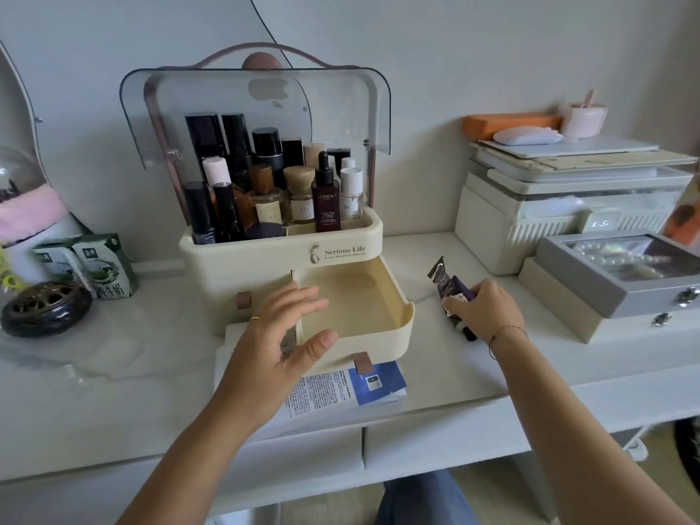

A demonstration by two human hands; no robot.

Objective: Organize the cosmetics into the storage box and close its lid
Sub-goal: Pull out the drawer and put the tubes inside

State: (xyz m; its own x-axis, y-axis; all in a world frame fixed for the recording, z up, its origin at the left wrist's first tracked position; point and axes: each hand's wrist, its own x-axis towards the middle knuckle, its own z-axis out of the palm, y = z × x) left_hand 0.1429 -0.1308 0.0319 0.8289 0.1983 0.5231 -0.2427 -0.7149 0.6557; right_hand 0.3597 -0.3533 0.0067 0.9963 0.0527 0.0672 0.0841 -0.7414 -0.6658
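One "Serious Life" storage box (pixel 280 255), "L'Oréal Youth Code" bottle (pixel 326 200)

Home bedroom vanity: cosmetics organizer (pixel 280 255), jewellery box (pixel 621 274), mirror edge (pixel 22 119).

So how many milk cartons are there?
2: both milk cartons stand side by side on the table left of the storage box, one left of the other.

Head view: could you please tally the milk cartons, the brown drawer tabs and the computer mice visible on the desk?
Milk cartons: 2
Brown tabs: 2
Mouse: 1
Total: 5
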